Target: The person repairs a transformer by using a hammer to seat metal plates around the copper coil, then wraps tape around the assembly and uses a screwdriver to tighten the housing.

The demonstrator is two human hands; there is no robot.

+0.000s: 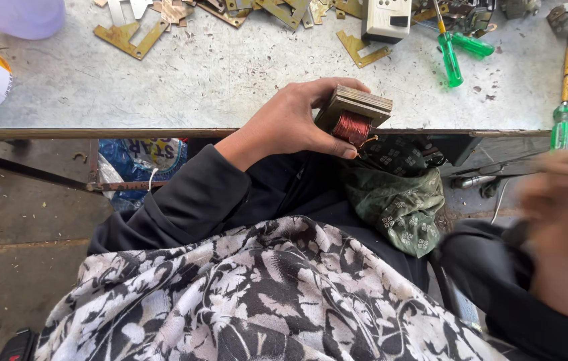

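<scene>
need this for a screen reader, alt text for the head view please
The person's left hand holds a small transformer, copper coil showing, at the edge of a scratched metal workbench. The right hand is blurred at the right; green-handled screwdrivers and brass plates lie beyond.

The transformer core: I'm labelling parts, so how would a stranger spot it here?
Find the metal workbench and follow its near edge to the left hand. That hand grips the transformer core, a stack of tan plates around a copper-red coil, unlike the loose flat plates behind.
</scene>
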